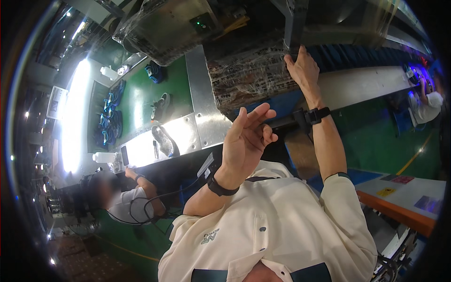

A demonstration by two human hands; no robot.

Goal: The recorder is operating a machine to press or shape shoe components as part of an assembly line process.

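My left hand (249, 141) hangs in the air before my chest, palm turned up, with loosely bent fingers and thumb apart; nothing lies in it. Further forward and right, my right hand (304, 71) reaches to the lower end of a grey metal post (296, 28). Thumb and forefinger lie on either side of that end; the other fingers are partly hidden. Just left of this hand stands a machine housing wrapped in worn, wrinkled clear film (251, 77). Both wrists wear black bands.
A green conveyor belt (181, 84) at the left carries a grey shoe (161, 107) and several blue shoes (110, 113). A shoe sole (164, 141) lies on the metal ledge. One co-worker (136, 202) sits at the left, another (427, 103) at the far right. An orange-edged table (399, 211) stands right.
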